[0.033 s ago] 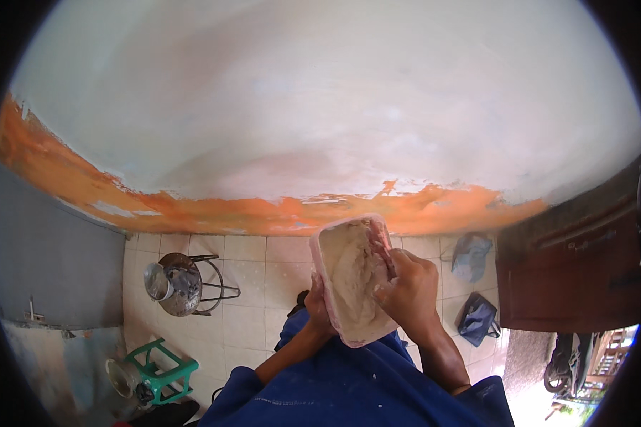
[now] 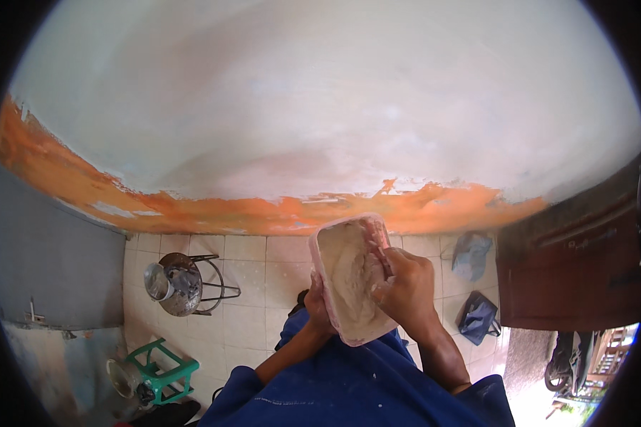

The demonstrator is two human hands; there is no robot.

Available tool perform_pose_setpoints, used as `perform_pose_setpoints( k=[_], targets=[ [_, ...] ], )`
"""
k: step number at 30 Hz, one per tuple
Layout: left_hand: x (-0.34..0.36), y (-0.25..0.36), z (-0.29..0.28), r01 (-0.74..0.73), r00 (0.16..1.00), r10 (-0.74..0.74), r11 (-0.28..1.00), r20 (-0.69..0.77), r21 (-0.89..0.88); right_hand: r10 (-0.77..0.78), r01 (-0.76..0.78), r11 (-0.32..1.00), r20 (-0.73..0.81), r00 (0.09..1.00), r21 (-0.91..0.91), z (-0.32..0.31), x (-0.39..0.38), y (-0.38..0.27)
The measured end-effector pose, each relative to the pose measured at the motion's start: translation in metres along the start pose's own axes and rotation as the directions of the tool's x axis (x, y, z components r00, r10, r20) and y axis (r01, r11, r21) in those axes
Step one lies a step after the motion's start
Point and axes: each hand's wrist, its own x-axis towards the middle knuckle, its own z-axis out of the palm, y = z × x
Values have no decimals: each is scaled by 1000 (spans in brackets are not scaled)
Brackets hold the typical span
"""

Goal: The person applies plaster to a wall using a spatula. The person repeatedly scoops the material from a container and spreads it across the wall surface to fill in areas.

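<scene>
My left hand (image 2: pixel 318 306) grips the left side of a pinkish rectangular tub (image 2: pixel 333 225), its fingers mostly hidden behind the wall. Thick off-white paste (image 2: pixel 349 274) lies inside, smeared and ridged toward the right. Over the tub's right rim, my right hand (image 2: pixel 409 286) is closed, with thumb and fingertips down at the paste. Whatever it holds is hidden by the hand. Just beyond the tub rises a wall (image 2: pixel 320 107), coated whitish above, with a rough band of orange paint (image 2: pixel 228 213) along its foot.
At left, a round stool (image 2: pixel 181 302) bears a clear container (image 2: pixel 157 280). A green plastic stool (image 2: pixel 171 373) stands nearer, beside another container (image 2: pixel 123 377). Bags (image 2: pixel 477 318) rest on the tiled floor (image 2: pixel 246 285) at right, near a brown wooden door or cabinet (image 2: pixel 570 277).
My right hand has shifted very slightly left over the tub. The tub and my left hand look almost unmoved.
</scene>
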Motion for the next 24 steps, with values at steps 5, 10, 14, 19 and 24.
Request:
perform_pose_setpoints(
  k=[5,10,14,19,24],
  targets=[
    [-2,-8,-17,-17,998,28,979,48,-203,-50,36,995,152,987,91,0,5,-2],
    [-6,-6,-18,-54,998,54,999,-12,-3,-143,125,987,182,973,104,9,3,-2],
    [-8,-4,-17,-54,999,54,998,3,-8,-210,180,971,200,957,158,12,6,0],
    [-4,-8,-21,-56,995,69,981,69,-184,-277,235,952,222,935,195,15,8,1],
    [-1,-9,-16,-40,987,100,916,129,-399,-263,223,957,231,937,187,7,1,6]
  ],
)
